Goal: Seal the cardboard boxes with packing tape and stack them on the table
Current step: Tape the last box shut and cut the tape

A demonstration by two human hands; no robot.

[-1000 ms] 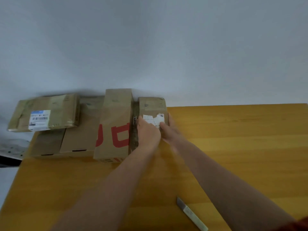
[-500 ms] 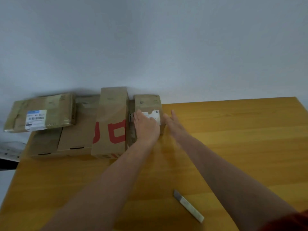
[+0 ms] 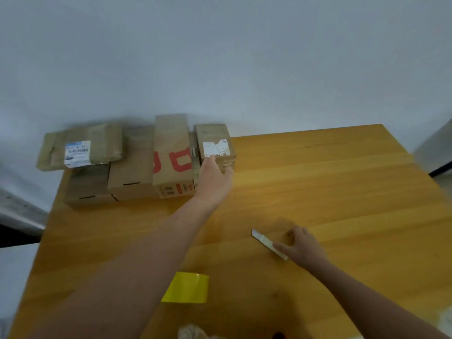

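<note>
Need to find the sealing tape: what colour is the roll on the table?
Bright yellow; the tape roll shows best in the head view.
</note>
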